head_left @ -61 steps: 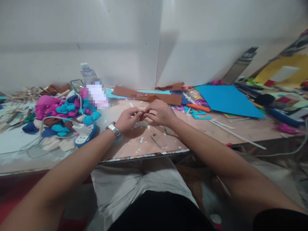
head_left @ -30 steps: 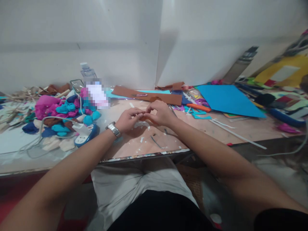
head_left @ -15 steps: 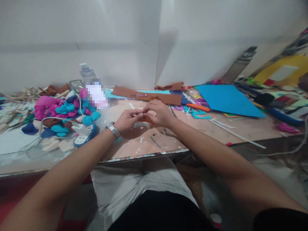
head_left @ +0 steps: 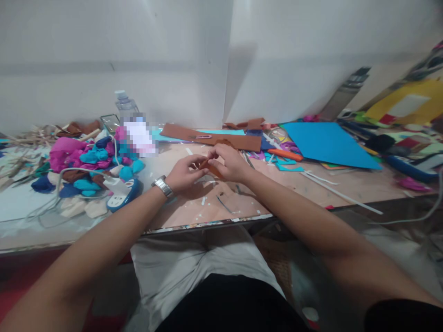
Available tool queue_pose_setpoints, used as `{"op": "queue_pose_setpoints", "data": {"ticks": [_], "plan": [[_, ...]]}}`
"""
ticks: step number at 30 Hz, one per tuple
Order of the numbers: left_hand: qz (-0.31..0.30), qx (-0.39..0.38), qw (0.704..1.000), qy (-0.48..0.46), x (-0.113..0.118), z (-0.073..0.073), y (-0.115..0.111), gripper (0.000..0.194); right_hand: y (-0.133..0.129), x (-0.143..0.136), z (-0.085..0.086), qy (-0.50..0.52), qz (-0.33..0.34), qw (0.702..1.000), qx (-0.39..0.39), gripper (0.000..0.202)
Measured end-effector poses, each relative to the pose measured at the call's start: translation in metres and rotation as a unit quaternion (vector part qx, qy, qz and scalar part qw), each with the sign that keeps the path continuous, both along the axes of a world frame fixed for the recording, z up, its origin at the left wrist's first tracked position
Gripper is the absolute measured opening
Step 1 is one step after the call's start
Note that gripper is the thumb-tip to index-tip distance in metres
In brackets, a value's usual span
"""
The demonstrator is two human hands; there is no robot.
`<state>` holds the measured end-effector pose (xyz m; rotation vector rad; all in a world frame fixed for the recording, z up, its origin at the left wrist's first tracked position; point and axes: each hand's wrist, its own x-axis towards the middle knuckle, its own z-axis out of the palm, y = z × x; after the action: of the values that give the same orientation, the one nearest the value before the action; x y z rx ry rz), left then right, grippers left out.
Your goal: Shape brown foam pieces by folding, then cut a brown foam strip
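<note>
Both hands meet above the front middle of the table, pinching a small brown piece [head_left: 215, 170] that looks like felt or foam sheet. My left hand [head_left: 184, 175], below a metal wristwatch [head_left: 163, 186], is closed with thumb and fingertips at the piece's left end. Curled over its right part is my right hand [head_left: 228, 163], also closed, which hides much of it. Just behind the hands lies a long brown strip [head_left: 235, 142] of similar material, with a small pink-handled cutter [head_left: 202, 137] on top.
To the left are crumpled pink and blue pieces [head_left: 67, 150], a blue-white power strip [head_left: 122, 196] with a cable, and a clear bottle [head_left: 125, 103]. On the right lie a blue sheet [head_left: 328, 143], an orange cutter [head_left: 285, 154] and white strips [head_left: 342, 191]. Scraps dot the table [head_left: 194, 212].
My fingertips have drawn slightly apart, and more of the brown piece shows between them. A pale, curved thing under my hands no longer shows. The surroundings are unchanged.
</note>
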<state>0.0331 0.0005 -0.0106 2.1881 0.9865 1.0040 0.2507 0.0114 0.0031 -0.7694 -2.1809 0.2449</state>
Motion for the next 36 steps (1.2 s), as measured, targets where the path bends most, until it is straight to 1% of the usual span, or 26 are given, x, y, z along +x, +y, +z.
{"op": "queue_pose_setpoints", "data": {"ticks": [4,8,10,15,20,24,29,36], "plan": [[0.007,-0.018,0.998,-0.060,-0.001,-0.003,0.003,0.040,0.001,0.002,0.000,-0.034,-0.011,0.999,0.031,0.016],[0.027,-0.058,0.995,-0.075,-0.001,-0.005,0.005,0.041,0.000,0.001,-0.001,-0.042,-0.011,0.998,0.042,0.012],[0.028,-0.064,0.995,-0.076,-0.001,-0.004,0.005,0.042,-0.001,0.001,-0.001,-0.041,-0.009,0.998,0.051,0.011],[0.023,-0.058,0.996,-0.071,0.000,0.000,0.001,0.042,0.000,0.000,0.000,-0.028,0.011,0.997,0.071,0.013],[0.023,-0.014,0.998,-0.055,-0.003,0.003,0.003,0.039,-0.002,0.000,0.001,-0.012,0.004,0.997,0.073,0.016],[0.006,-0.013,0.997,-0.081,-0.005,0.003,0.005,0.040,-0.002,0.002,0.003,-0.015,-0.015,0.998,0.063,0.022],[0.003,-0.024,0.994,-0.106,-0.005,0.003,0.006,0.041,-0.001,0.002,0.003,-0.007,-0.024,0.997,0.067,0.019],[0.010,-0.019,0.995,-0.099,-0.003,0.006,0.003,0.043,-0.003,0.002,0.004,0.004,-0.025,0.998,0.057,0.019]]}}
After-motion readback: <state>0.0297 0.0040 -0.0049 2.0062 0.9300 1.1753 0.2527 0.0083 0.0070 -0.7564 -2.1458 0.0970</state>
